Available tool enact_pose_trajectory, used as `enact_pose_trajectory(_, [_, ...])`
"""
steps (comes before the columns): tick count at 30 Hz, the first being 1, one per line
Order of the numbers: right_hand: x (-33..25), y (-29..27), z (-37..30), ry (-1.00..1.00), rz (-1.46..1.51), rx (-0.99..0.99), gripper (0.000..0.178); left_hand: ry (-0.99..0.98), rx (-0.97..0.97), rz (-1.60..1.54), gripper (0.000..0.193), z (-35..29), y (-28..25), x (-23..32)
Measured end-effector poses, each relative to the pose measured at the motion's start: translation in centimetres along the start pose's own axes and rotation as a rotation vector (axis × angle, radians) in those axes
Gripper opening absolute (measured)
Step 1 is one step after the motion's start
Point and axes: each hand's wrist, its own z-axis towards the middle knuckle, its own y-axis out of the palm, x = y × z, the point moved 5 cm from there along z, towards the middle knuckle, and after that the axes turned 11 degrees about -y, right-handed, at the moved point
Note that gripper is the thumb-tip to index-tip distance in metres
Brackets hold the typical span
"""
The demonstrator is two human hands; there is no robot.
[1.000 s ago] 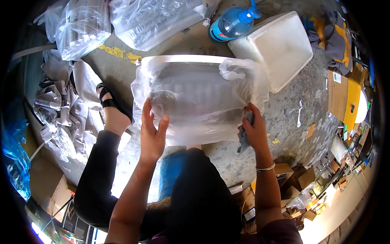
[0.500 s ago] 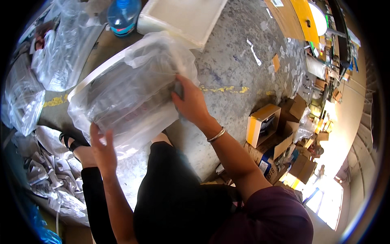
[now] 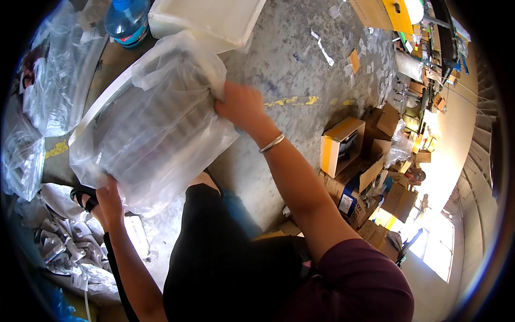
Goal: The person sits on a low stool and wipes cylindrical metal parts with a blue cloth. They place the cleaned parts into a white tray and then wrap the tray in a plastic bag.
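A large translucent plastic bag (image 3: 155, 121) lies spread over a white-rimmed container (image 3: 102, 102) in front of my knees. Grey, striped shapes show dimly through the film; I cannot make out what they are. My right hand (image 3: 241, 107), a silver bangle on its wrist, is closed on the bag's gathered far-right edge and slightly blurred. At the near-left corner, my left hand (image 3: 110, 201) pinches the bag's edge, its fingertips partly hidden by the film.
Beyond the bag stand a white tub (image 3: 204, 24) and a blue water bottle (image 3: 126, 21). Clear plastic bags (image 3: 64, 80) lie at the left, with a heap of crumpled wrapping (image 3: 80, 236) nearer. Open cardboard boxes (image 3: 343, 147) stand at the right. Paper scraps (image 3: 322, 47) litter the concrete floor.
Both hands have closed on the bag's edges, where the left fingers were loose before. The film is pulled wider across the container. The whole view has shifted slightly.
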Motion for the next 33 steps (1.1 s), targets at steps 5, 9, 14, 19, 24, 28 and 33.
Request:
enact_pose_trajectory(5, [0.7, 0.1, 1.2, -0.160, -0.026, -0.073, 0.035, 0.158, 0.073, 0.050, 0.028, -1.1, 0.0, 2.9])
enact_pose_trajectory(9, [1.4, 0.5, 0.6, -0.116, 0.002, -0.138, 0.034, 0.346, 0.167, 0.345, 0.024, -0.4, -0.4, 4.3])
enact_pose_trajectory(14, [6.3, 2.1, -3.2, 0.001, 0.048, -0.145, 0.037, 0.312, 0.144, 0.329, 0.022, -2.2, 3.0, 11.0])
enact_pose_trajectory(19, [11.1, 3.9, -8.0, 0.154, 0.190, -0.046, 0.040, 0.589, 0.159, 0.386, 0.025, -4.6, 7.7, 14.3])
enact_pose_trajectory(24, [20.6, 8.5, -15.6, 0.406, 0.402, -0.001, 0.033, 0.583, -0.095, 0.310, 0.038, -5.8, 14.6, 15.3])
enact_pose_trajectory(28, [22.2, 9.7, -21.5, 0.660, 0.469, 0.034, 0.029, 0.592, -0.321, 0.225, 0.052, -6.8, 20.2, 15.9])
enact_pose_trajectory(33, [26.4, 13.7, -27.0, 0.806, 0.430, 0.194, 0.031, 0.777, -0.448, 0.180, 0.053, -8.1, 27.1, 17.2])
